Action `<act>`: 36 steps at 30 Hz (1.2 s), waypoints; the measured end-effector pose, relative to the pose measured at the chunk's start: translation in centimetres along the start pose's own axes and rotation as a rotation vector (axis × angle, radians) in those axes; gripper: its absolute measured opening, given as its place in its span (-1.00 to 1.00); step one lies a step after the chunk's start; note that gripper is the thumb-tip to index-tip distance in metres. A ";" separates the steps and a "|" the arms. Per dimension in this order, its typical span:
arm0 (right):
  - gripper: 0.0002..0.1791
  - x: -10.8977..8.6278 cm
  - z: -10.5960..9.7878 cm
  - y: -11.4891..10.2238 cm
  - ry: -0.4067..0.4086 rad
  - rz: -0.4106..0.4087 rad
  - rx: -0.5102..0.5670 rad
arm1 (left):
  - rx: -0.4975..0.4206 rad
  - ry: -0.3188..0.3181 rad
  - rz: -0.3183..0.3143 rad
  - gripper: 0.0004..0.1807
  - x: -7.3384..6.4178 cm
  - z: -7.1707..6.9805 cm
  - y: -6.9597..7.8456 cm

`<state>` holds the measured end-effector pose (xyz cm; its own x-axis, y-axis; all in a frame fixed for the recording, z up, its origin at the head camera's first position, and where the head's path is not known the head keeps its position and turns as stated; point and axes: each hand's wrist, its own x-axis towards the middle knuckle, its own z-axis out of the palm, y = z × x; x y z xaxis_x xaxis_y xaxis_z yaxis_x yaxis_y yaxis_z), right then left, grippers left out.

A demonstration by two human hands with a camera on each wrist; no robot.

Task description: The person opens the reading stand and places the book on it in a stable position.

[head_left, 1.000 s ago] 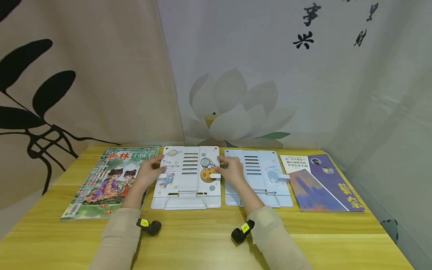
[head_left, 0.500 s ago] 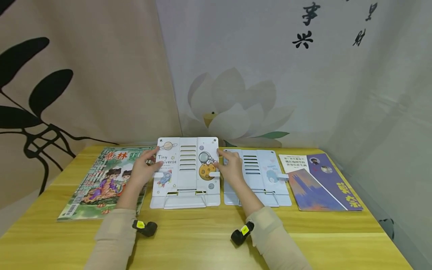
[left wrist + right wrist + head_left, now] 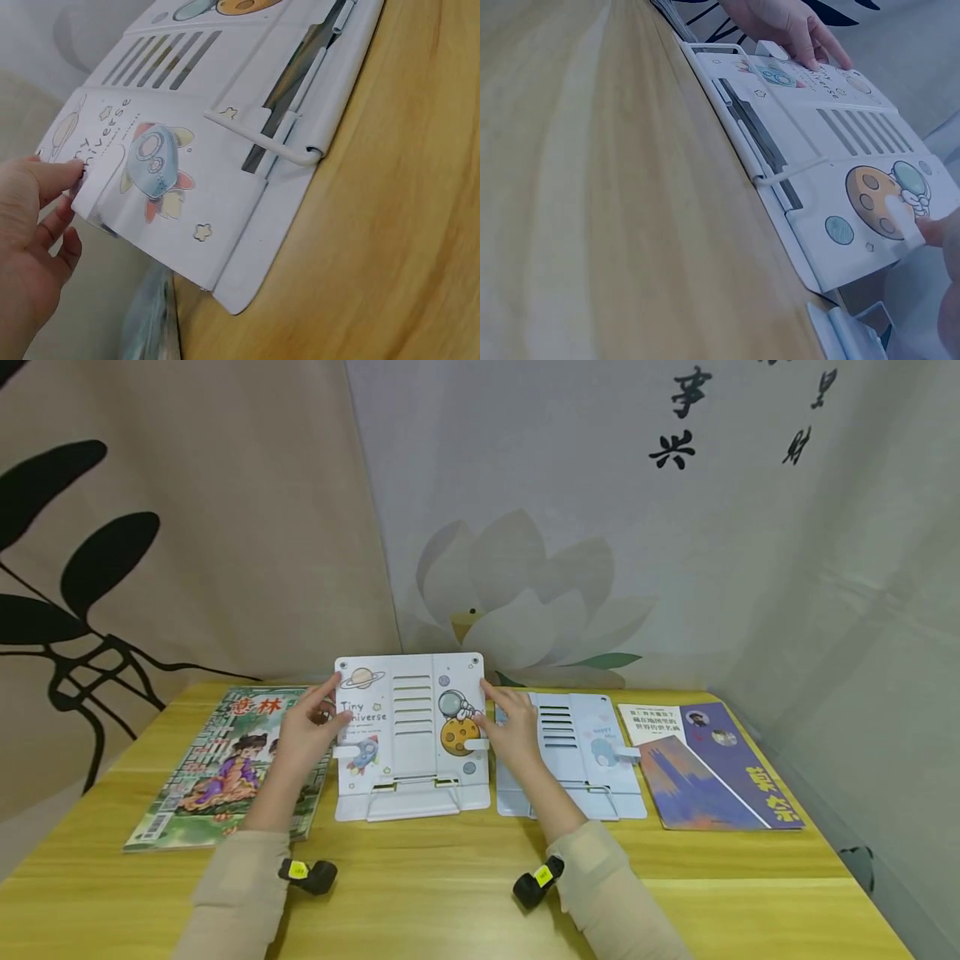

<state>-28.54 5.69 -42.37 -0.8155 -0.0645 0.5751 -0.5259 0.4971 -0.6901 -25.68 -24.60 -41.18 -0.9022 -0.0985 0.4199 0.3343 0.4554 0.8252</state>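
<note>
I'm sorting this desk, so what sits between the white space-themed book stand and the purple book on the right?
A second, pale blue book stand lies flat between the raised white stand and the purple book, seen in the head view.

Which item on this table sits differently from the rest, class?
The space-print book stand, gripped at its sides by the left hand and right hand, has its panel tilted up; the pale blue stand and both magazines lie flat.

Wooden table, children's magazine at left, pale blue book stand, purple art book at right
</note>
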 end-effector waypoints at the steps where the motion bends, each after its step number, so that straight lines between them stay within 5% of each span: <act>1: -0.36 0.0 -0.1 -0.1 0.004 -0.009 0.002 | 0.001 0.010 0.004 -0.34 -0.1 -0.1 0.2; 28: -0.41 0.1 0.3 -1.6 0.030 -0.160 -0.078 | 0.014 0.079 0.142 -0.27 -3.8 -2.4 3.2; 36: -0.34 -0.1 -0.5 -2.1 0.020 -0.140 0.040 | 0.045 0.088 0.193 -0.28 -3.8 -2.2 4.1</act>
<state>-27.24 5.10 -40.72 -0.7287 -0.1136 0.6754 -0.6439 0.4495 -0.6191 -20.29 -24.29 -38.54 -0.7945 -0.0814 0.6017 0.4845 0.5124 0.7090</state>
